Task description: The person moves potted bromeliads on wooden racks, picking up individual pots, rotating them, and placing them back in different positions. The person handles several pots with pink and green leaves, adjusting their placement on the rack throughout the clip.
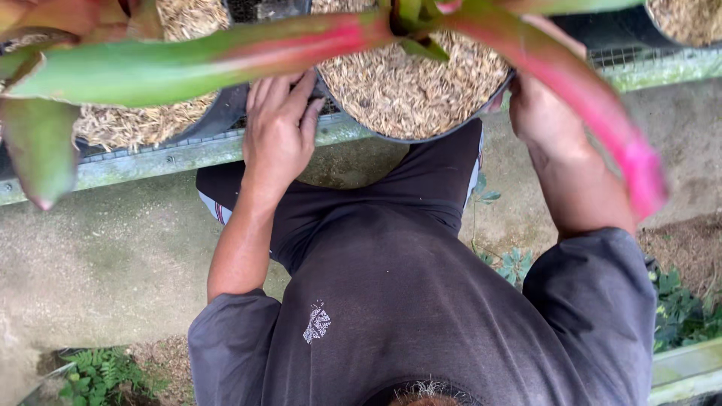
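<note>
Your left hand (280,128) reaches forward with the forearm bare and the wrist straight, palm down, fingers together and curled over the near left rim of the black pot (421,135), its grip closed on that rim. Your right hand (543,105) comes in from the other side with the wrist bent inward and presses against the pot's right wall; a long leaf (594,105) hides its fingers, so you cannot tell whether that grip is closed. The pot is round, thin-walled and dark, filled to the brim with dry, straw-coloured husks (406,83), and it sits at the front edge of a wire-mesh counter (188,150) with a weathered, pale-green frame. The plant's leaves are smooth and strap-shaped, green shading into bright pink. Below lies rough, sandy concrete floor (113,256).
</note>
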Demonstrator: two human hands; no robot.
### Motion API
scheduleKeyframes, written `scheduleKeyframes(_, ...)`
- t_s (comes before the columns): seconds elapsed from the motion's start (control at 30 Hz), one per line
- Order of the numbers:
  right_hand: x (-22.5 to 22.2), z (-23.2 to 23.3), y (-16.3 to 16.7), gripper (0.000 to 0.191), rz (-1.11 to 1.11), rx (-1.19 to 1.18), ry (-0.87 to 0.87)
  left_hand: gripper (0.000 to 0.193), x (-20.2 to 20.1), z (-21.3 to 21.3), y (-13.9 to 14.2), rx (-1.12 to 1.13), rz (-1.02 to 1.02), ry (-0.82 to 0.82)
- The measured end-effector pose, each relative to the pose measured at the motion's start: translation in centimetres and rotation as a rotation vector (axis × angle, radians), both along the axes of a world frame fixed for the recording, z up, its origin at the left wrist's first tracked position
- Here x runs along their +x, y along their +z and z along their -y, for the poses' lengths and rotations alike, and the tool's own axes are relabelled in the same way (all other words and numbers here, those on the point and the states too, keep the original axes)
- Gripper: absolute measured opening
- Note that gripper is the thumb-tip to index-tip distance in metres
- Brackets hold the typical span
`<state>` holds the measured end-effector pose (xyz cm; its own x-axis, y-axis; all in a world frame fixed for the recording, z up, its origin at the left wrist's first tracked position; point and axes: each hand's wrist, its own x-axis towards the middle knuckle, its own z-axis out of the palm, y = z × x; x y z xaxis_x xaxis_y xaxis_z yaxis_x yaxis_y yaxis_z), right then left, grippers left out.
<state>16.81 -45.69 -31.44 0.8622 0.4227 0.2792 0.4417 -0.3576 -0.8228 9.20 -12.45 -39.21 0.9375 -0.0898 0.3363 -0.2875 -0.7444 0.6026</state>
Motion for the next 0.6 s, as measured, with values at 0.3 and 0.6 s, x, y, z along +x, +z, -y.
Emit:
scheduleKeyframes(0.3,0.8,7.3,0.1,0.019,-0.283,0.677,-0.241,0.038,0.1,0.6,1.0,0.045,0.104,-0.036)
scheduleKeyframes(0.6,1.9,10.4,-0.2,0.028,-0.095,0.511,-0.155,0.035,0.9,1.4,1.0,0.079,0.105,-0.054)
